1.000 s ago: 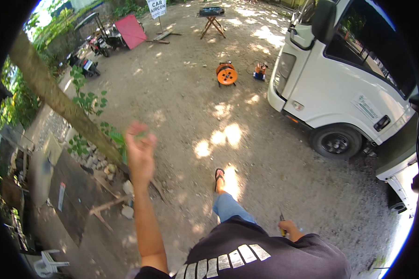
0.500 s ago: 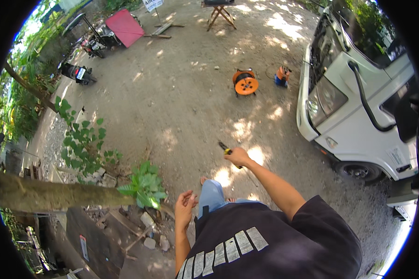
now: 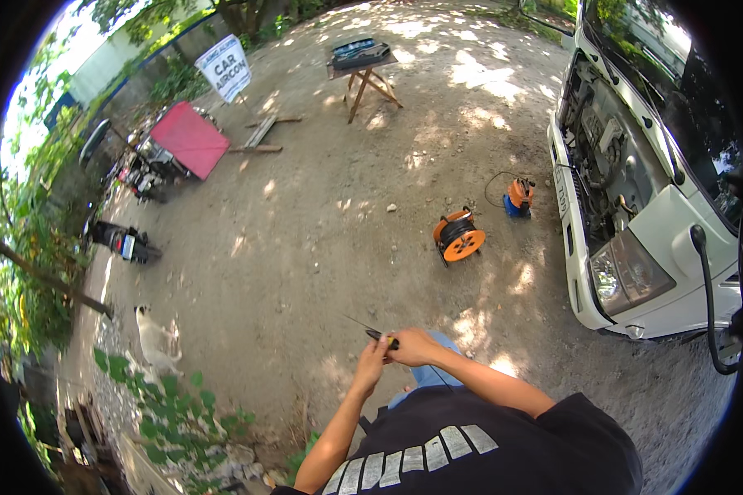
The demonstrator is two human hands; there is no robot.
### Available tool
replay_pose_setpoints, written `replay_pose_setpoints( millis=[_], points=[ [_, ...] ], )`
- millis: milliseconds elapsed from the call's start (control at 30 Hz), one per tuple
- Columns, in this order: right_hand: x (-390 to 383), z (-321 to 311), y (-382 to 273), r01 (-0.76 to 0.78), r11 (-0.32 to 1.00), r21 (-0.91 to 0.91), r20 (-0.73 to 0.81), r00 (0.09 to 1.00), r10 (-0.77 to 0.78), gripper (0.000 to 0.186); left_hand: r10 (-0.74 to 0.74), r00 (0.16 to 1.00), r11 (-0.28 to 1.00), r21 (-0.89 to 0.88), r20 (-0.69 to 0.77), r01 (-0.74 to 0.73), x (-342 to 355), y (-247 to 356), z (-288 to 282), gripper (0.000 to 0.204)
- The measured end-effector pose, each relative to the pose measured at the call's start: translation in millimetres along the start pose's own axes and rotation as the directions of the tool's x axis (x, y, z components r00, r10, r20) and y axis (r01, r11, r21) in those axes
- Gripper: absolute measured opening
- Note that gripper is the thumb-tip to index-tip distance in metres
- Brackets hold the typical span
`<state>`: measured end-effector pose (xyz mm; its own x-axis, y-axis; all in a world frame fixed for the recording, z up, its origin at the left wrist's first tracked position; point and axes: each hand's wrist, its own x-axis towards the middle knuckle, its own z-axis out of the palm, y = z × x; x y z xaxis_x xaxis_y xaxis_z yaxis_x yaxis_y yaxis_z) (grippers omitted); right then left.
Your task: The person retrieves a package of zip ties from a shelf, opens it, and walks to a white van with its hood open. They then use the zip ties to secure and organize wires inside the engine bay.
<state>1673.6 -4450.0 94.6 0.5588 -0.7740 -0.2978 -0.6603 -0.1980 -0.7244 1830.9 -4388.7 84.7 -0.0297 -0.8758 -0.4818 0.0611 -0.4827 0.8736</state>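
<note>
My right hand (image 3: 418, 347) is closed round a pair of pliers (image 3: 393, 342) with black and yellow handles. My left hand (image 3: 371, 366) meets it in front of my body, its fingers pinched together at the jaw end. From between the hands a thin dark wire (image 3: 357, 322) sticks out to the far left. The left fingers close where this wire meets the pliers; the exact grip is partly hidden.
An orange cable reel (image 3: 461, 238) and an orange-and-blue machine (image 3: 518, 198) stand ahead on the dirt. To the right is a white truck (image 3: 669, 256) with its front panel raised. A folding table (image 3: 362, 73), motorcycles (image 3: 124, 241) and a dog (image 3: 155, 340) are farther off.
My left hand has come across from the left and now meets the right at the pliers. The view has tilted up and forward, bringing the table, sign and dog into sight.
</note>
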Motion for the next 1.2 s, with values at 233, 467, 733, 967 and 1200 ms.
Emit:
replay_pose_setpoints(
  millis=[233, 467, 733, 967, 1200],
  points=[
    [169, -124, 54, -0.151, 0.989, -0.003, -0.028, 0.988, 0.151, 0.053, 0.021, 0.997, 0.995, 0.097, 0.07, -0.028, 233, 70, -9, 0.047],
    [362, -252, 36, -0.061, 0.998, -0.006, 0.134, 0.989, 0.062, 0.061, 0.055, 0.988, 0.975, -0.207, -0.145, -0.085, 395, 177, -57, 0.045],
    [579, -346, 90, 0.003, 1.0, 0.01, -0.08, 0.997, -0.002, 0.053, 0.079, 0.917, 0.825, -0.49, -0.391, -0.281, 594, 303, -130, 0.035],
    [681, -518, 159, 0.074, 0.302, 0.951, -0.186, 0.913, 0.363, 0.044, 0.126, 0.992, 0.965, -0.235, 0.026, -0.117, 815, 458, -112, 0.02],
    [728, -667, 233, 0.602, -0.091, 0.793, -0.465, 0.695, 0.549, 0.042, -0.029, 0.797, 0.942, 0.282, 0.603, -0.179, 976, 572, 24, 0.026]
  ],
)
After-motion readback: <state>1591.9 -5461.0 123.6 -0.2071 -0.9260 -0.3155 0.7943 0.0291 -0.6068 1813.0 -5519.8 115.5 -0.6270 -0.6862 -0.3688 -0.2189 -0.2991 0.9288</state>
